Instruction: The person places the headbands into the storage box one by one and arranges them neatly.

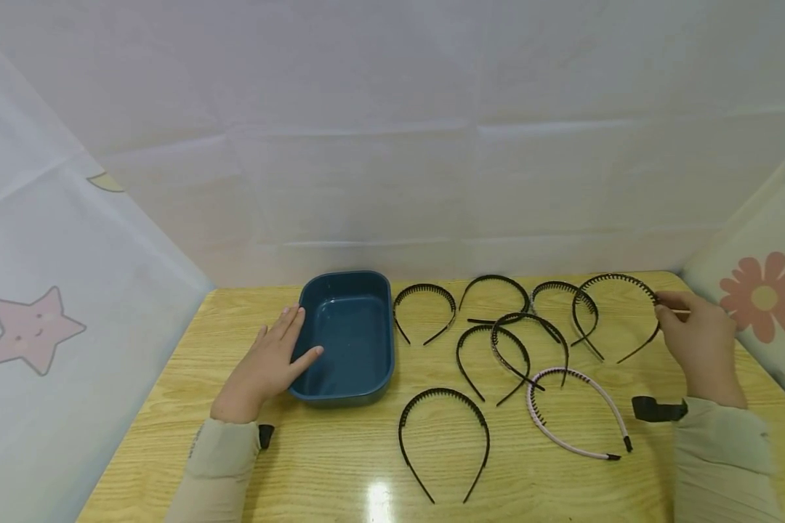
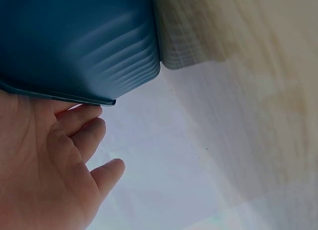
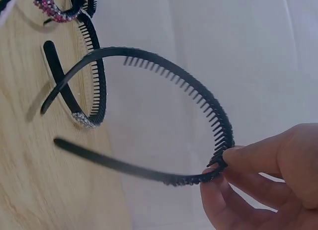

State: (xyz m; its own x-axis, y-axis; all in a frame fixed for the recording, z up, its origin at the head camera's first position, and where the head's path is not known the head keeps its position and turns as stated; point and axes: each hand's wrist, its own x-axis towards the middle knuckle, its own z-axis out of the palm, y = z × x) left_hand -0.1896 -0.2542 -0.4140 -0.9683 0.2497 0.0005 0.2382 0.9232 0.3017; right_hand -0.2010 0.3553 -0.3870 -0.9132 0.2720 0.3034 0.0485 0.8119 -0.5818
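Observation:
My left hand (image 1: 268, 363) rests at the left rim of a dark blue basin (image 1: 349, 392), its fingers extended and thumb reaching over the edge. From the left wrist view, the fingers lie along the outside of the rim (image 2: 59, 97). At the right, my right hand (image 1: 700, 345) pinches a black toothed headband (image 3: 213, 98) between thumb and fingers, near the top of its curve. This headband looks raised from the table in the right wrist view. Near it lies another black headband (image 1: 552, 284) with a silvery glittering part.
Several black headbands lie on the wooden table (image 1: 327, 465), one beside the basin (image 1: 425, 287), one at the front (image 1: 441, 391), others overlapping in the middle. A pink headband (image 1: 556, 371) lies nearer the right sleeve. White cloth walls (image 1: 366, 181) enclose the back and sides.

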